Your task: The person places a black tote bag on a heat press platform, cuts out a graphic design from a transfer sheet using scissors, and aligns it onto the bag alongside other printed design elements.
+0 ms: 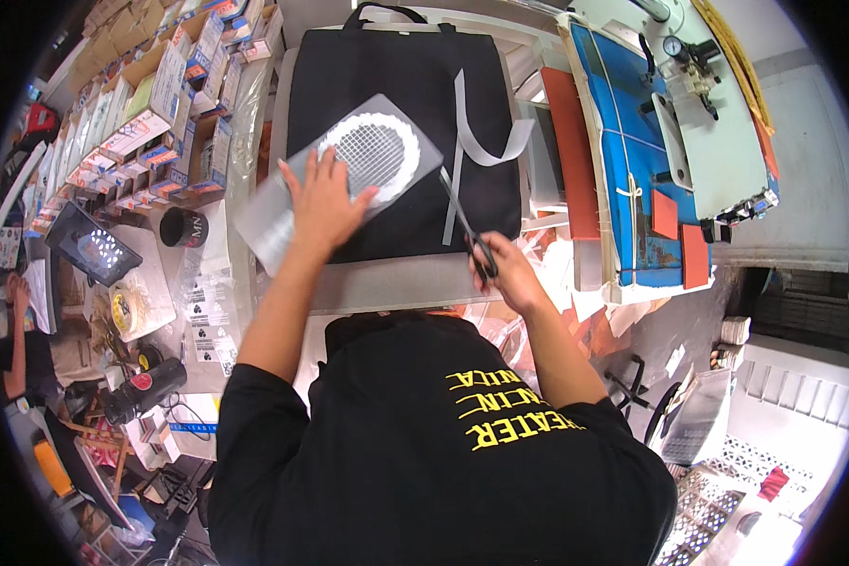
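A black tote bag (406, 66) lies flat with its handle toward the far edge. On it rests a translucent film sheet (302, 189), set at a slant, bearing a white round print (373, 156) with a grid inside. My left hand (326, 209) lies on the sheet with fingers spread, just below the print. In my right hand (511, 274) is a pair of black-handled scissors (460, 213), its blades reaching up toward the sheet's right corner. Thin cut strips of film (476, 146) lie on the bag to the right of the sheet, one of them curling.
A machine (674, 123) with a blue padded bed and pressure gauge stands at right. Several open cardboard boxes (151, 104) are stacked at left, above a dark mug (183, 227) and a tablet (94, 243). Another person's arm (17, 330) shows at far left.
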The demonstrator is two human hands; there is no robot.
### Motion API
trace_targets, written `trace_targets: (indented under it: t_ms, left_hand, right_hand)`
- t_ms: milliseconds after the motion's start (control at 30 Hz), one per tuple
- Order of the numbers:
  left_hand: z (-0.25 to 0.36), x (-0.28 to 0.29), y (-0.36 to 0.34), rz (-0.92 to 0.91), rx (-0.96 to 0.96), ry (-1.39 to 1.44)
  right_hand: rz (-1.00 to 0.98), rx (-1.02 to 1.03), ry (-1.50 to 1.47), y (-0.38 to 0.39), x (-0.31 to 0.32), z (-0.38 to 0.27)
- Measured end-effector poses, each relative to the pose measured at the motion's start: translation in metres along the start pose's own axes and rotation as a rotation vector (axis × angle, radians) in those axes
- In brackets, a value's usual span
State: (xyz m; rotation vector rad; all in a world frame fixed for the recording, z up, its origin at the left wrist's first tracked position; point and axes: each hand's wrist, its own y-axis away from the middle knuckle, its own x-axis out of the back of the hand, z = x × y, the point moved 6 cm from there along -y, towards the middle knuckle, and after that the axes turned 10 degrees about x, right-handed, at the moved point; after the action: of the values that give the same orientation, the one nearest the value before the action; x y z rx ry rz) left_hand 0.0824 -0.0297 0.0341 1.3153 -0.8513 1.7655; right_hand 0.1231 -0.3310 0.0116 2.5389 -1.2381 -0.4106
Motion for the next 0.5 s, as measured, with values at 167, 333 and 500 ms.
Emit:
trace_targets:
  t_ms: [167,333,500]
  left_hand:
    - [-0.029,0.004,-0.028,-0.077,-0.362,0.154]
    - [0.048,-0.007,0.005,-0.1,-0.584,0.374]
    - [0.059,-0.014,0.022,0.19,-0.611,0.517]
  right_hand:
    - [-0.059,-0.136,-0.178,0.039,-0.03,0.034]
    - [0.055,-0.087,-0.193,0.013,-0.067,0.036]
    - [0.075,-0.072,-0.136,0.009,-0.077,0.033]
